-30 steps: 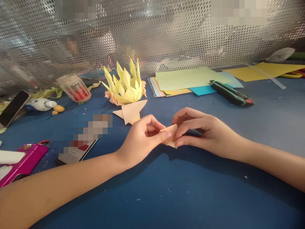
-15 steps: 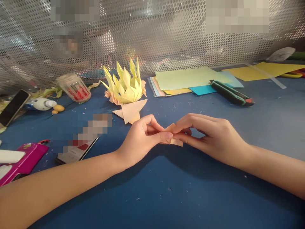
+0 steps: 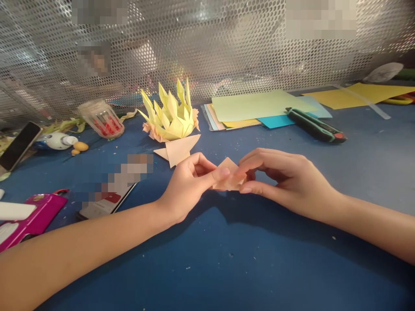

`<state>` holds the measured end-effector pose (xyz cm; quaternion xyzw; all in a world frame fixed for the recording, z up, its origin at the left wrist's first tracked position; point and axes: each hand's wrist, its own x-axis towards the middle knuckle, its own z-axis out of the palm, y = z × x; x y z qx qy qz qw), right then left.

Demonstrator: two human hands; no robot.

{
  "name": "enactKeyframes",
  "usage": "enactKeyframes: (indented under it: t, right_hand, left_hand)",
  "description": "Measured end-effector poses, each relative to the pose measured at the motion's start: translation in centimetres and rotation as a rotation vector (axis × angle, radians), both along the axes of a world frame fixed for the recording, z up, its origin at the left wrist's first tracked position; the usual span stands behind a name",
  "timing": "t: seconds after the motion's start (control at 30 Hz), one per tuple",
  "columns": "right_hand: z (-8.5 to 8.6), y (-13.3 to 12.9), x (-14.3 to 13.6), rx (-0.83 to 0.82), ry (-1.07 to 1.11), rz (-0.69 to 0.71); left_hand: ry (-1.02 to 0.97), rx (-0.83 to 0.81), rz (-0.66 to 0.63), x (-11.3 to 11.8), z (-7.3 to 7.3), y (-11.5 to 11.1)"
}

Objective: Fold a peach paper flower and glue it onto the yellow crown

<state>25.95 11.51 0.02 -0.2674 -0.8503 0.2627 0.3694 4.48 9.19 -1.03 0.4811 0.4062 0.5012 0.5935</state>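
Observation:
A small piece of folded peach paper (image 3: 228, 166) is held up between both hands above the blue table. My left hand (image 3: 191, 185) pinches its left side, with the thumb lying on the front face. At the right edge of the paper, my right hand (image 3: 285, 181) has its fingertips and thumb closed around it, and they hide part of the folds. Just beyond my left hand lie more folded peach paper pieces (image 3: 178, 150). Behind them stands a yellow origami flower (image 3: 177, 123) with pointed petals and a ruffled peach base.
A phone (image 3: 110, 203) lies left of my hands, near a magenta object (image 3: 45, 216). Farther back are a jar with red bits (image 3: 103, 121), another phone (image 3: 19, 147), stacked coloured sheets (image 3: 253, 106), a green-black cutter (image 3: 316, 125) and yellow paper (image 3: 359, 96). A perforated metal panel (image 3: 227, 52) borders the table.
The peach paper has turned so that a pointed, flatter face shows upward. My right fingers have shifted on its edge and opened slightly. My left hand keeps its pinch.

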Motion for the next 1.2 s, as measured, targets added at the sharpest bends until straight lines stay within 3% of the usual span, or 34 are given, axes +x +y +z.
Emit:
enactKeyframes:
  t: [0.1,0.27,0.67,0.83,1.2]
  right_hand:
    - [0.0,0.4,0.0,-0.059,-0.008,-0.030]
    - [0.1,0.3,-0.1,-0.090,-0.092,-0.032]
    - [-0.5,-0.4,-0.1,0.115,-0.197,-0.073]
    - [-0.3,-0.8,-0.3,0.078,-0.210,-0.173]
    - [-0.2,0.7,0.2,-0.065,-0.113,0.049]
  left_hand:
    - [-0.031,-0.019,-0.008,-0.1,-0.1,0.0]
    - [0.076,0.017,-0.045,-0.2,-0.2,-0.1]
    - [0.081,-0.002,-0.119,-0.2,0.0,-0.1]
    - [0.092,-0.011,-0.110,-0.2,-0.1,-0.2]
    - [0.024,-0.016,-0.077,-0.1,0.0,0.0]
